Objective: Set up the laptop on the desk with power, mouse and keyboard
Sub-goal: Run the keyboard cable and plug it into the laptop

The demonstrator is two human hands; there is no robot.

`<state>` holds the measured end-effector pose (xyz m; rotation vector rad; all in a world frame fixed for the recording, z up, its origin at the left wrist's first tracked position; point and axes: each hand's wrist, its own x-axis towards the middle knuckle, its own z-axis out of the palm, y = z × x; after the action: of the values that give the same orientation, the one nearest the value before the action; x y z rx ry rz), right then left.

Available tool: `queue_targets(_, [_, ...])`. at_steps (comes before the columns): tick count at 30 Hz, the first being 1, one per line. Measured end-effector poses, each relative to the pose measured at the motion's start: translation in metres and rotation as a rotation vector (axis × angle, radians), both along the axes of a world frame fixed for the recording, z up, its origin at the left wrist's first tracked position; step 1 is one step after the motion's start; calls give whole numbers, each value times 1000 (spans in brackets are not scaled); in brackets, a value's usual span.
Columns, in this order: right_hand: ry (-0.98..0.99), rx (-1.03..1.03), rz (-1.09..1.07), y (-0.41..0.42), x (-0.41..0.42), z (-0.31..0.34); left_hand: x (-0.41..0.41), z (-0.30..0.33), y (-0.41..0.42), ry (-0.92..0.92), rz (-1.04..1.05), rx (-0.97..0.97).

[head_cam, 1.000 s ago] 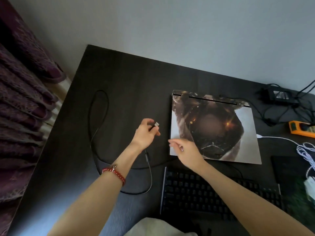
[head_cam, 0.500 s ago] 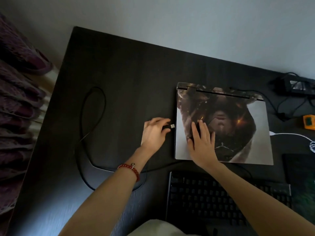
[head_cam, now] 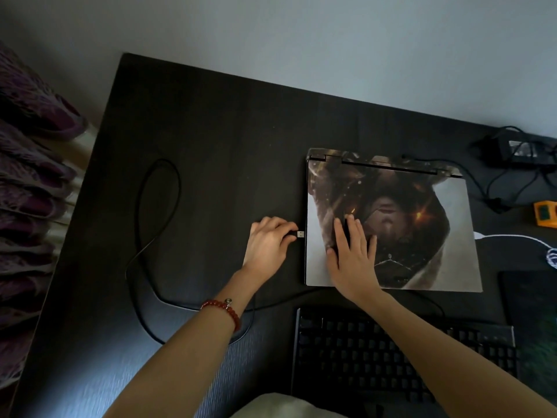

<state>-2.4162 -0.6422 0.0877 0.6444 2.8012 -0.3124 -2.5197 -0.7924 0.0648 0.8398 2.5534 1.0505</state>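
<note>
A closed laptop (head_cam: 428,212) with a printed picture on its lid lies on the dark desk (head_cam: 226,131). My left hand (head_cam: 268,245) pinches a USB plug (head_cam: 300,234) right at the laptop's left edge. Its black cable (head_cam: 144,206) loops out to the left across the desk and runs back toward a black keyboard (head_cam: 391,357) at the near edge. My right hand (head_cam: 352,257) lies flat on the lid with straight fingers. A power brick (head_cam: 521,150) with black leads sits at the far right, one lead reaching the laptop's back.
An orange device (head_cam: 545,214) and a white cable (head_cam: 512,238) lie right of the laptop. A dark mouse pad (head_cam: 530,303) sits at the right edge. Purple curtains (head_cam: 27,188) hang left of the desk. A grey wall runs behind.
My left hand carried the USB plug from mid-air down and right to the laptop's left edge. My right hand moved from the lid's corner onto the lid and flattened.
</note>
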Motion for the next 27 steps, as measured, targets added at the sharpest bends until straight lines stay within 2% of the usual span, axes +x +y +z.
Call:
queue_targets(11, [32,-9,1,1,2,-3,0,-2,9,-53,89,-22])
queue_targets(27, [33,-21,10,2,4,-3,-19,-4,20,-66,91,-11])
